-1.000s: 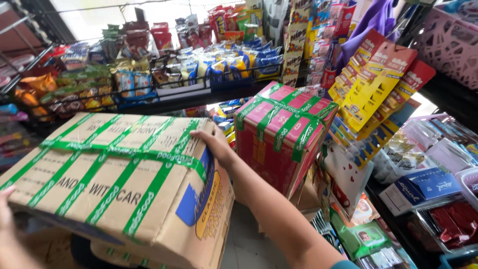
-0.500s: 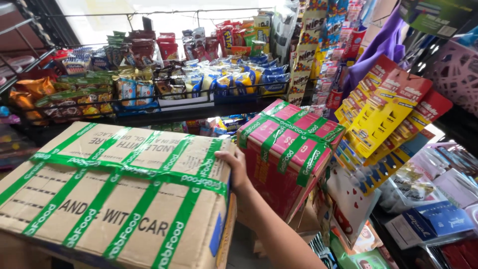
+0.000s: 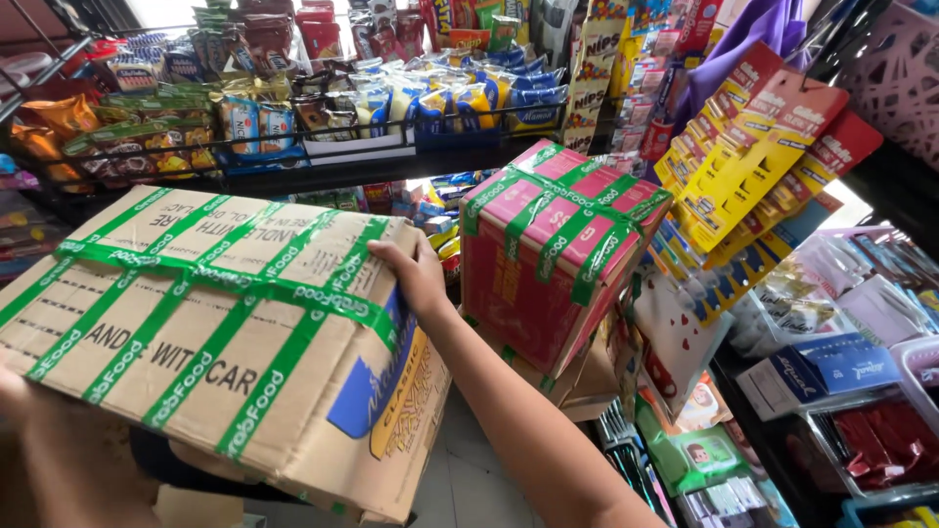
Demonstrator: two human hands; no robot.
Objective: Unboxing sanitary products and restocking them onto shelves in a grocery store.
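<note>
At nine o'clock of the view, your big cardboard carton (image 3: 196, 332) fills the lower left, tilted with its far edge raised, brown corrugated board crossed by glossy green tape in a grid. Your right hand (image 3: 416, 274) lies flat on its far right top corner, fingers wrapped over the edge, gripping the board. Your left hand (image 3: 15, 391) shows only as a blur at the carton's near left edge; you cannot tell how it grips.

Just beside the hand, at three o'clock of it, a pink box (image 3: 553, 254) with the same green tape sits tilted on flattened cardboard; only a narrow gap separates the two. At twelve o'clock, a black wire rack (image 3: 323, 147) of shiny snack packets runs close behind the carton. Grey floor (image 3: 469, 479) shows at six o'clock, a slim open strip.
</note>
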